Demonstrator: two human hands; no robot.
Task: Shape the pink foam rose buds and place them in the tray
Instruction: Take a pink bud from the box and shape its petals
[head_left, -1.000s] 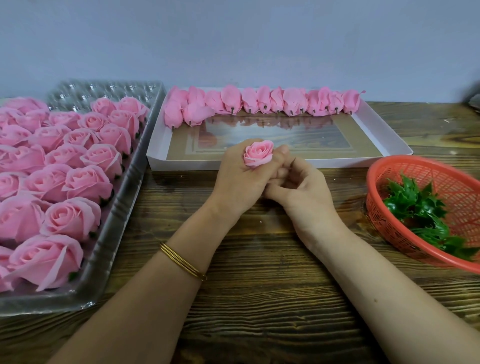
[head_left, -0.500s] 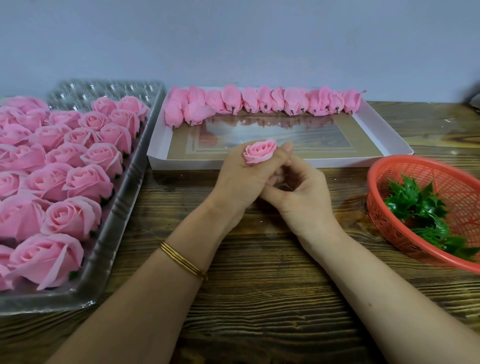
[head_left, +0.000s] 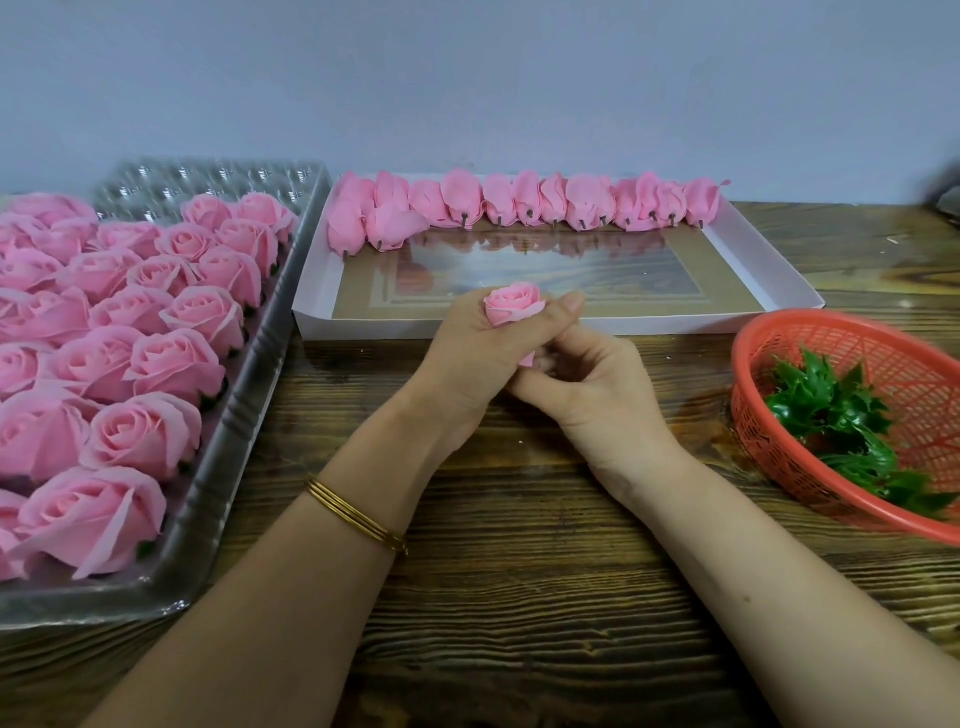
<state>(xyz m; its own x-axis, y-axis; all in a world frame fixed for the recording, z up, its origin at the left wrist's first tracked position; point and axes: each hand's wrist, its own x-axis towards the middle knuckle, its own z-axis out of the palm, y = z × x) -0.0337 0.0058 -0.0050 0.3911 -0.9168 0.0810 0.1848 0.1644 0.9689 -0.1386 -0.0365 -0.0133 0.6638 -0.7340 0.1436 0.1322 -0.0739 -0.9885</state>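
L hand (head_left: 467, 358) is up off the worktop (head_left: 519, 597), fist-like, fingers (head_left: 563, 306) curled round a pink rose bud (head_left: 513, 304). The bud sits on top of the fist betw. thumb and index, open face up, lower half hidden inside the grip. R hand (head_left: 587, 395) is pressed against the L from the right and just under it. Its fingers (head_left: 566, 358) are curled in, tips pinching a bit of pink at the bud's underside. Most of that pinch is hidden behind the L knuckles. Gold bangles (head_left: 353, 514) sit on the L wrist.

Straight beyond the fingers is the white tray (head_left: 769, 270), its near rim just behind the bud. Along its far edge runs a row of shaped buds (head_left: 524, 205), closed, lying side by side and touching, dark stubs pointing toward the fingers. There are 2 extra at the row's left end, a bit nearer. The rest of the tray floor is bare and glossy.

Left of the fingers, well apart, is a clear plastic tray (head_left: 249, 395) packed w/ open roses (head_left: 156, 364) in rows. Its far corner shows bare moulded cups.

Right of the fingers is a red basket (head_left: 753, 374), mesh-sided, tilted and partly out of view. It holds a heap of green leaf pieces (head_left: 831, 415).

Both forearms come in from the near edge, over the dark wood-grain worktop. A pale wall (head_left: 467, 78) stands behind the trays.
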